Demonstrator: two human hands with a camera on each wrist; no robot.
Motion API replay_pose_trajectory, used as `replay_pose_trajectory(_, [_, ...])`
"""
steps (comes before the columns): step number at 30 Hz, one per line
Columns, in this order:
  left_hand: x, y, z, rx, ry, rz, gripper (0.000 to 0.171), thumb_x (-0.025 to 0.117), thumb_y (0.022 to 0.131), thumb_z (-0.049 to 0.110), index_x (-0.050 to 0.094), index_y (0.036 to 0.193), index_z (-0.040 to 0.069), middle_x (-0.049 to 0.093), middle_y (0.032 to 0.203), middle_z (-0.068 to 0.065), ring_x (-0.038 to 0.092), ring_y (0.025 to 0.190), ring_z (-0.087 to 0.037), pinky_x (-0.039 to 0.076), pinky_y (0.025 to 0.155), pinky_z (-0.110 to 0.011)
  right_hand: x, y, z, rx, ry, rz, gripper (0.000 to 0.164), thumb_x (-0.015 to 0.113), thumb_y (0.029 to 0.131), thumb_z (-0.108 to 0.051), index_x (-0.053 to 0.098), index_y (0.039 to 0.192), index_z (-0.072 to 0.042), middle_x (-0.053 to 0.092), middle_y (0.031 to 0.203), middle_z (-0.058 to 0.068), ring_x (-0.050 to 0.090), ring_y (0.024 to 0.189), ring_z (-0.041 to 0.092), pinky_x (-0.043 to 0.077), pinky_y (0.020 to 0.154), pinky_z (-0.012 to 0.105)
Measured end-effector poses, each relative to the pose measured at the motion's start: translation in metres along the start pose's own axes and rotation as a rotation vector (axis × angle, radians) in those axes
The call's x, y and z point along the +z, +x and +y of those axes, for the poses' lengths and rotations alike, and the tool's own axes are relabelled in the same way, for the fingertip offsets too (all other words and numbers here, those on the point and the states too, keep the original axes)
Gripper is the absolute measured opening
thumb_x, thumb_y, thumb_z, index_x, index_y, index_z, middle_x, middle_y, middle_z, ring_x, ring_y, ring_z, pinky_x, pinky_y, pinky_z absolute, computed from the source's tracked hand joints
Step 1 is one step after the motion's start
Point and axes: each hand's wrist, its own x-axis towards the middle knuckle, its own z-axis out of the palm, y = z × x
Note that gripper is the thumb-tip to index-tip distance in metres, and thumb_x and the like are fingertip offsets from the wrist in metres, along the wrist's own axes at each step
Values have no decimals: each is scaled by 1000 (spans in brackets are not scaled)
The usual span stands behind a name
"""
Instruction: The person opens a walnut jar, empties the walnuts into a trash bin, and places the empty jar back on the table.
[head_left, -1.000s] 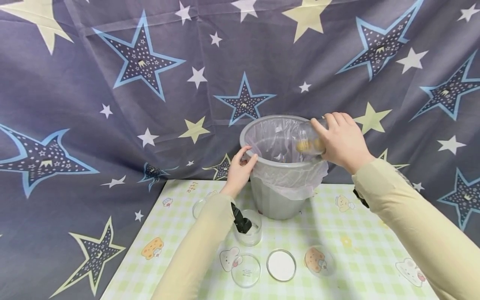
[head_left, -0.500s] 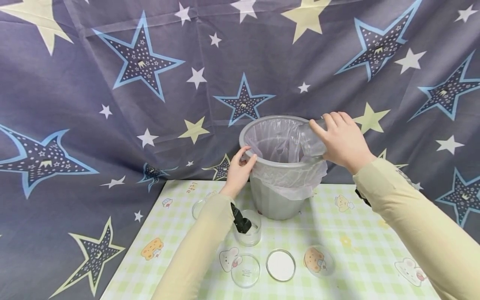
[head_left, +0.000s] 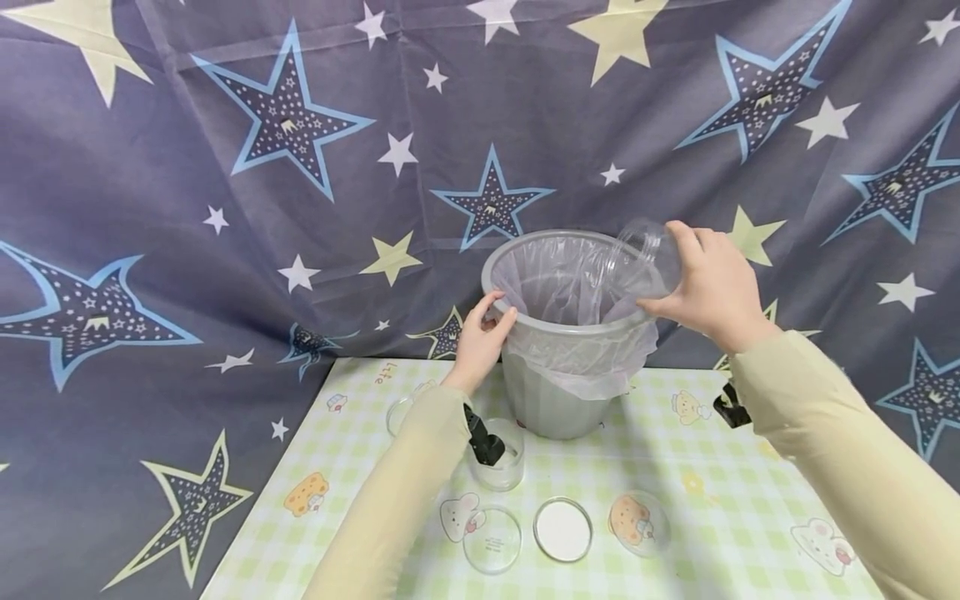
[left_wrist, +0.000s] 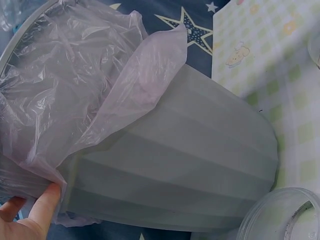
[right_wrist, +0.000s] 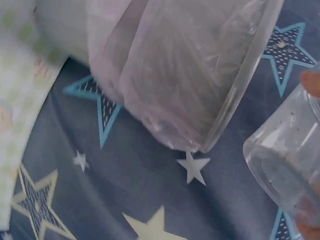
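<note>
A grey trash bin [head_left: 551, 400], lined with a thin pinkish plastic bag [head_left: 600, 367], stands toward the back of the table. My left hand [head_left: 480, 342] grips its near-left rim, fingers and thumb over the edge; in the left wrist view fingertips press the bag's fold [left_wrist: 37, 165]. At the opposite side, my right hand [head_left: 712, 287] holds a clear jar [head_left: 663, 260] tipped sideways, its mouth over the bin's right rim. The right wrist view shows the jar [right_wrist: 287, 145] see-through, with a few tiny specks on its wall.
Several clear round pieces lie in front of the bin: a shallow container [head_left: 506, 477], a lid [head_left: 491, 542], a white-bottomed disc [head_left: 563, 531] and another lid [head_left: 652, 529]. A clear ring-like piece [head_left: 396, 415] is partly behind my left sleeve. A star-patterned curtain [head_left: 300, 233] hangs behind.
Yellow-brown round items seen in the jar a second ago are gone from it by half a second ago. My right hand has since turned the jar and shifted right. The left hand stays put.
</note>
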Motion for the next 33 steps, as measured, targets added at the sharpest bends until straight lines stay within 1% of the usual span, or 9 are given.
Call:
replay_pose_trajectory(3, [0,0,-1,4,2,0,40,58,94,16,51,131,4,45,88,-4,43,63,-4,40,58,-16,2,-8,2,104,123,13,90,87,56,-28,45,131,-2,55,114,25,49,104,43,41,80,58])
replay_pose_trajectory(6, [1,0,-1,10,3,-2,40,58,94,16,51,131,4,46,89,-5,43,64,-4,41,58,-17,4,-22,5,182,242,26,90,88,58,-27,44,133,-3,55,118,23,49,106,41,40,82,56])
replay_pose_trajectory(11, [2,1,-3,14,3,3,40,58,94,15,51,131,4,46,90,-7,43,64,-4,42,59,-17,6,-47,7,297,380,21,96,87,62,-25,36,140,-4,51,127,23,50,109,42,40,86,53])
replay_pose_trajectory(14, [1,2,-3,15,8,4,39,57,94,16,51,131,5,47,93,-8,45,65,-4,43,59,-17,8,-61,9,343,410,5,97,86,65,-25,32,142,-6,52,129,24,51,109,44,39,84,53])
replay_pose_trajectory(19, [1,2,-5,14,21,3,40,57,94,17,51,132,6,49,103,-10,46,67,-5,43,60,-17,13,-80,15,370,435,-41,95,84,68,-27,29,143,-6,55,126,23,52,109,46,39,85,56])
replay_pose_trajectory(24, [1,1,-5,13,17,-2,40,57,95,17,51,132,6,49,111,-12,45,67,-6,43,60,-17,21,-96,22,416,491,-86,94,81,72,-29,26,145,-4,46,132,27,46,115,47,36,88,57])
replay_pose_trajectory(27, [2,1,-5,14,11,-3,40,57,95,17,50,132,5,49,111,-13,45,66,-5,42,60,-17,28,-107,28,449,534,-108,93,79,75,-28,24,145,-1,40,135,29,43,118,46,36,90,56])
replay_pose_trajectory(31, [3,1,-5,21,3,1,39,57,94,16,50,132,4,48,106,-11,44,65,-4,42,59,-16,39,-121,40,479,557,-128,89,77,78,-26,24,144,3,42,132,29,45,117,43,41,92,47])
replay_pose_trajectory(33, [2,0,-5,25,1,3,40,57,94,16,50,132,4,48,101,-9,44,65,-4,42,59,-16,46,-129,46,488,545,-132,85,77,78,-26,28,141,5,46,127,29,48,113,41,44,90,40])
